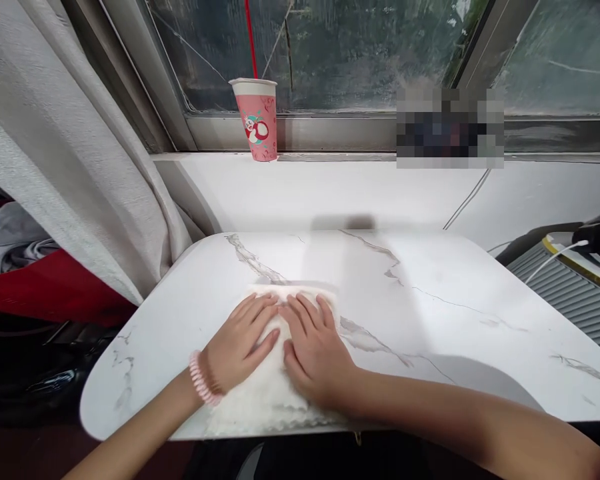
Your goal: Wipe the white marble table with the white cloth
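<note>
A white, fluffy cloth point(265, 393) lies spread on the marble-patterned table point(395, 293), reaching its front edge. My left hand point(243, 340) rests flat on the cloth's left part, fingers stretched out towards the far side. Around that wrist sits a pink coiled band. On the right part of the cloth lies my right hand point(317, 350), palm down with its fingers extended. The fingertips of both hands nearly meet at the cloth's far middle. What lies under the palms is hidden.
A pink paper cup point(257, 127) with a red straw stands on the window sill point(330, 158). A grey curtain point(85, 133) hangs at the left. Right of the table are a ribbed grey object point(575, 293) and a white cable point(555, 257). A patch on the sill is blurred.
</note>
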### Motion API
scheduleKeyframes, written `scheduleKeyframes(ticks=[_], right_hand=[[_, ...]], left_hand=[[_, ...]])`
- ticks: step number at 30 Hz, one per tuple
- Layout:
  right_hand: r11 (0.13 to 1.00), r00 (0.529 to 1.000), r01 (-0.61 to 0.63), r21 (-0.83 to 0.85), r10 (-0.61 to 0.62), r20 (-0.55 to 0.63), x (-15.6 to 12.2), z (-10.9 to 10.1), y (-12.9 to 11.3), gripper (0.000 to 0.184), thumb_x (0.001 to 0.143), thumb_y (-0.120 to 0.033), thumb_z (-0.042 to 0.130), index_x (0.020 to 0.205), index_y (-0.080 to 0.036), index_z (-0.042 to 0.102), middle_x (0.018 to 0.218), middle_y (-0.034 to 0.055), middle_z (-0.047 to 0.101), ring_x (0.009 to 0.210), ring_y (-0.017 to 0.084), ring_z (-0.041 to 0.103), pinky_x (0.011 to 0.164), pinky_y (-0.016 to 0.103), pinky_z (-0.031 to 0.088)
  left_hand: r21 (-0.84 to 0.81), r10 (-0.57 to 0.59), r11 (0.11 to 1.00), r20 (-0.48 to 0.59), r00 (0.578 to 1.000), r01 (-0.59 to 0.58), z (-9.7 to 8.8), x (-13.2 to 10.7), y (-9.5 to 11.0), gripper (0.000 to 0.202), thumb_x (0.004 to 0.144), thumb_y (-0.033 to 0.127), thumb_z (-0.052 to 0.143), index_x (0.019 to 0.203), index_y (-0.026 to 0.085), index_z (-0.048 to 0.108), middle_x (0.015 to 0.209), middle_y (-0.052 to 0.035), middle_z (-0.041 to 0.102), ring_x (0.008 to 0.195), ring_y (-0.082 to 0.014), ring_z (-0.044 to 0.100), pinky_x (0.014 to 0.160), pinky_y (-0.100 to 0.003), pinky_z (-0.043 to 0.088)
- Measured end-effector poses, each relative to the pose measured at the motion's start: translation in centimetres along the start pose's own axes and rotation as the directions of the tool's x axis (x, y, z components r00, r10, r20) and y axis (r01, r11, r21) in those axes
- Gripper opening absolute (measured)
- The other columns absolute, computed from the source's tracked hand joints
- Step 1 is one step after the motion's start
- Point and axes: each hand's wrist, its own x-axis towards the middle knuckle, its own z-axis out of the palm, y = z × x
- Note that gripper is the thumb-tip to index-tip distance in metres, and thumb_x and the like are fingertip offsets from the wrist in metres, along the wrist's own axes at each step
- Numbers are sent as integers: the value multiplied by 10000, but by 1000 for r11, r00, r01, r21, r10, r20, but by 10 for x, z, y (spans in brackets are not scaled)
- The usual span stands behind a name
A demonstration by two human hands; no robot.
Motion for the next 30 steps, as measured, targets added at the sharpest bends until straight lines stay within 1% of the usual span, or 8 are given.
scheduleKeyframes(ticks=[4, 6, 8, 10, 12, 16, 21, 30], right_hand=[[999, 999, 27, 45, -28, 25, 15, 9, -14, 556, 956, -282, 370, 1473, -82, 346, 1521, 193, 368, 1427, 341, 265, 1152, 682, 63], [998, 1000, 6, 58, -8, 25, 30, 16, -16, 550, 953, -295, 375, 1453, -65, 376, 1519, 210, 365, 1423, 348, 271, 1147, 685, 72], [998, 1000, -13, 61, 12, 23, 47, 23, -16, 540, 948, -300, 391, 1432, -61, 409, 1513, 221, 370, 1423, 344, 275, 1155, 663, 96], [998, 999, -40, 54, 39, 18, 66, 30, -13, 544, 944, -305, 409, 1435, -70, 412, 1511, 223, 373, 1426, 338, 277, 1164, 640, 107], [994, 995, -95, 45, 95, 13, 85, 39, -8, 555, 948, -320, 419, 1446, -76, 401, 1518, 223, 362, 1432, 344, 269, 1168, 628, 107], [986, 986, -166, 20, 166, 17, 122, 51, 12, 521, 964, -353, 411, 1419, -99, 434, 1515, 217, 369, 1427, 347, 270, 1158, 627, 117], [988, 989, -151, 17, 151, 2, 160, 59, 36, 429, 963, -318, 418, 1349, -148, 495, 1464, 171, 442, 1384, 288, 329, 1168, 591, 124], [988, 990, -142, 56, 143, -13, 207, 71, 55, 364, 952, -306, 442, 1289, -194, 526, 1349, 102, 539, 1305, 244, 402, 1173, 541, 134]], left_hand=[[46, -58, 997, 49, 997, 56, -12, -16, -13, 458, 996, 338, 346, 1432, 203, 391, 1431, -94, 521, 1339, -249, 465, 1161, -462, 337], [81, -120, 990, 64, 991, 114, -17, -16, -26, 454, 1000, 315, 311, 1425, 188, 405, 1467, -108, 482, 1369, -258, 429, 1149, -472, 350], [121, -158, 982, 80, 984, 148, -18, -12, -42, 431, 993, 278, 278, 1357, 176, 484, 1455, -123, 494, 1389, -274, 397, 1138, -503, 353], [155, -145, 980, 111, 983, 127, -16, -4, -60, 418, 973, 246, 267, 1262, 177, 561, 1399, -132, 546, 1387, -292, 393, 1140, -547, 321], [165, -144, 979, 116, 983, 124, -10, 8, -77, 423, 955, 227, 260, 1237, 181, 572, 1372, -130, 566, 1385, -290, 390, 1146, -562, 291], [120, -275, 955, 11, 961, 272, 4, 40, -104, 469, 965, 261, 213, 1335, 167, 484, 1422, -122, 509, 1373, -249, 398, 1161, -517, 271], [49, -338, 939, -40, 940, 340, 6, 73, -126, 454, 956, 317, 235, 1269, 175, 531, 1338, -105, 577, 1279, -252, 481, 1136, -477, 314], [-36, -446, 895, -105, 889, 445, 4, 92, -161, 419, 915, 315, 303, 1192, 186, 589, 1281, -80, 619, 1211, -256, 532, 1085, -433, 384]])
